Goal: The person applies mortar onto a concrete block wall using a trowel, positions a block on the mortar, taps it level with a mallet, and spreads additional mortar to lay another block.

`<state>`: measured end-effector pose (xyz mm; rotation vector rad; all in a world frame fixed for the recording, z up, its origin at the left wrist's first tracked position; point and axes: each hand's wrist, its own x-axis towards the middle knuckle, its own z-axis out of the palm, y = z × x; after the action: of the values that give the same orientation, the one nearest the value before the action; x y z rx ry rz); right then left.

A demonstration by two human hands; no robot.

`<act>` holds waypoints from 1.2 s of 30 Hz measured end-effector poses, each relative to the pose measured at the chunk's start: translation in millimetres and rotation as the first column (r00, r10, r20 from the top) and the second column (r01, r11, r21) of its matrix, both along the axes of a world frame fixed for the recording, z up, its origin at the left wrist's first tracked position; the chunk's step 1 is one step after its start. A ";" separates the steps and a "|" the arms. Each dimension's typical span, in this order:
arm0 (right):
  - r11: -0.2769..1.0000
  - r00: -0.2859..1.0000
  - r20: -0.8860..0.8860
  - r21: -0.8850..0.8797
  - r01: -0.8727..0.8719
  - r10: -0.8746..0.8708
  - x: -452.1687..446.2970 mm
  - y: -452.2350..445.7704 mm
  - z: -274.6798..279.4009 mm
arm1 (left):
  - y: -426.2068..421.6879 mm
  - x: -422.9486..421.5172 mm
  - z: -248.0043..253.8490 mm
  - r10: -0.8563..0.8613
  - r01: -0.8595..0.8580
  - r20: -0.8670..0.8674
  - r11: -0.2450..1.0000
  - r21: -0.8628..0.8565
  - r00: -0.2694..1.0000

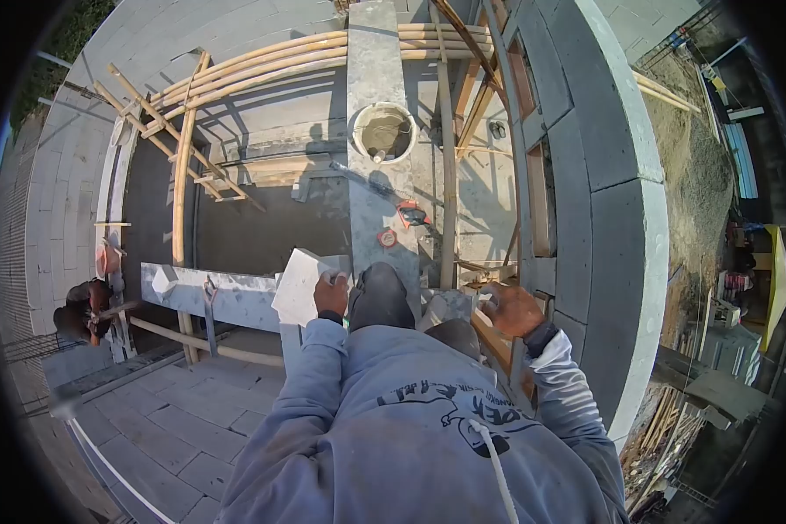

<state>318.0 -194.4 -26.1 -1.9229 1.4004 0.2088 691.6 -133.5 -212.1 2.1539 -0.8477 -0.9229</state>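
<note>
My left hand [330, 293] is closed over the right edge of a white lightweight block [301, 286], which lies tilted beside my left knee. My right hand [512, 311] is to the right of my knees, above a wooden frame [492, 342]. Its fingers are loosely bent and apart, with nothing visible in them. Ahead of my knees, a red tape measure [386, 238] rests on the long grey plank [384, 185]. A red-and-black tool [412, 213] lies just beyond it. Farther along stands a bucket [358, 131] of grey mortar, with a light handle-like piece at its near rim.
Bamboo poles [279, 63] cross ahead and left. A tall grey block wall [585, 166] borders my right. A plank [227, 295] on the left carries a small white block piece [164, 279]. Another person [87, 307] is at far left. Drops open beside the plank.
</note>
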 end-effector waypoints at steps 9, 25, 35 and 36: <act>0.994 0.986 0.135 0.049 0.096 -0.102 24.7 -75.9 -74.3 | -89.7 0.4 10.2 -0.017 0.010 0.072 0.995 0.098 0.997; 0.916 0.913 -0.111 0.043 0.399 -0.393 274.2 -392.1 -475.7 | -473.9 99.9 -276.9 -0.532 0.521 0.421 0.840 0.152 0.735; 0.840 0.874 -0.385 0.331 0.430 -0.296 330.9 -457.6 -546.7 | -549.8 131.2 -373.6 -0.315 0.318 -0.044 0.928 0.196 0.948; 0.826 0.868 -0.379 0.336 0.452 -0.321 326.0 -460.9 -545.5 | -550.1 130.4 -373.9 -0.317 0.328 -0.089 0.929 0.172 0.944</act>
<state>644.1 -655.3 -571.6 -1.2528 1.7589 0.5786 822.0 -683.6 -586.0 2.1651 -1.1499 -1.2684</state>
